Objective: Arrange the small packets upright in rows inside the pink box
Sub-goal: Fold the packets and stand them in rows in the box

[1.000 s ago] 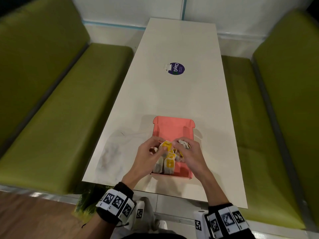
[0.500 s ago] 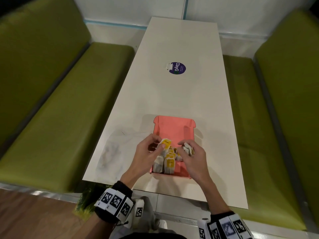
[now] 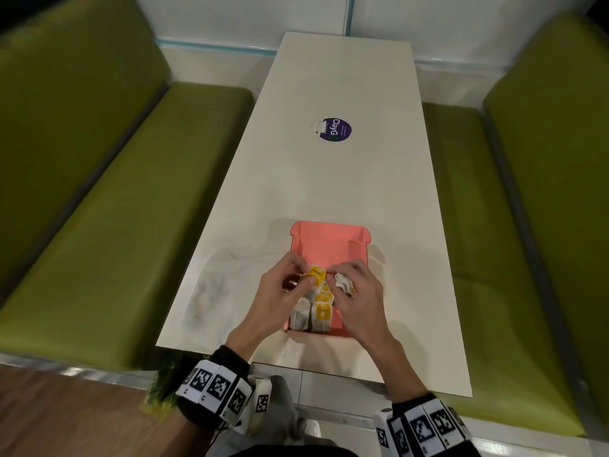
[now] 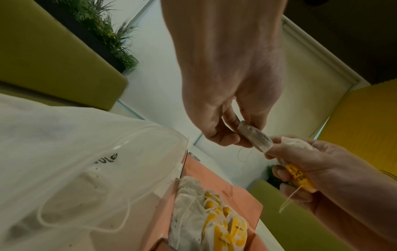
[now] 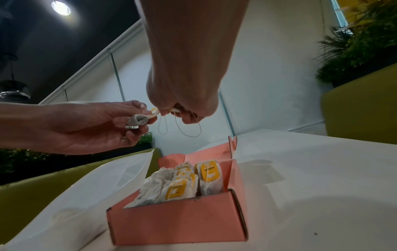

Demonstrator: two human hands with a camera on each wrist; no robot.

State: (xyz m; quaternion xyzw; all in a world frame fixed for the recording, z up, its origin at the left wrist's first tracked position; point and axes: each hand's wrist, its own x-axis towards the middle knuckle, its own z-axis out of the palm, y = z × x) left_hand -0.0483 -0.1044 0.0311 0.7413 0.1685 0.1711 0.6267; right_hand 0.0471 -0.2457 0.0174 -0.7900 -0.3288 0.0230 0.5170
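The pink box point(image 3: 329, 245) sits open near the table's front edge, with several small packets point(image 5: 187, 183) standing upright in rows in its near half. They are white tea bags with yellow tags. Above the box my left hand point(image 3: 304, 275) pinches one packet point(image 4: 254, 135) by its end. My right hand point(image 3: 333, 270) keeps a second, crumpled packet point(image 4: 300, 178) curled in its fingers. Its thumb and forefinger touch the yellow tag point(image 3: 317, 273) of the left hand's packet. Thin strings point(image 5: 189, 129) hang in loops between the two hands.
A limp clear plastic bag point(image 4: 86, 152) lies on the white table point(image 3: 346, 179) just left of the box. A round purple sticker point(image 3: 336, 130) sits mid-table. Green benches point(image 3: 115, 209) run along both sides.
Half a second ago the hands had drawn slightly apart. Now the right hand's thumb and forefinger are back at the left hand's packet, above the box.
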